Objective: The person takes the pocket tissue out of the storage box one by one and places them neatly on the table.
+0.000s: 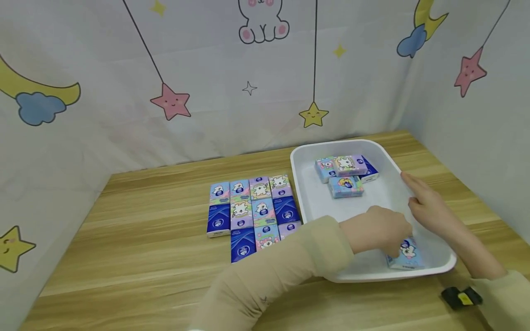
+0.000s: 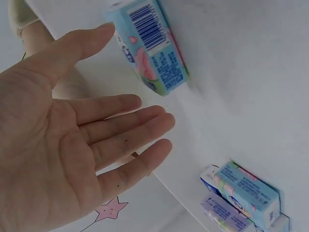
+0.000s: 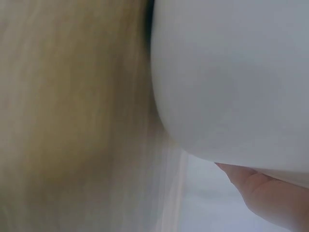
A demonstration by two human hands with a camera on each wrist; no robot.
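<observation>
My left hand is over the near right part of a white plastic tray. Beneath it lies a light blue tissue pack with a cartoon print. In the left wrist view the left hand's fingers are stretched out, and the thumb tip overlaps the edge of the pack. My right hand holds the tray's right rim, thumb toward the inside. In the right wrist view the tray's outer wall hides much of that hand.
Several more tissue packs lie in the tray's far half, some stacked. Left of the tray, rows of blue, purple and light blue packs lie flat on the wooden table. A printed white cloth stands behind. A black strapped device is by my right sleeve.
</observation>
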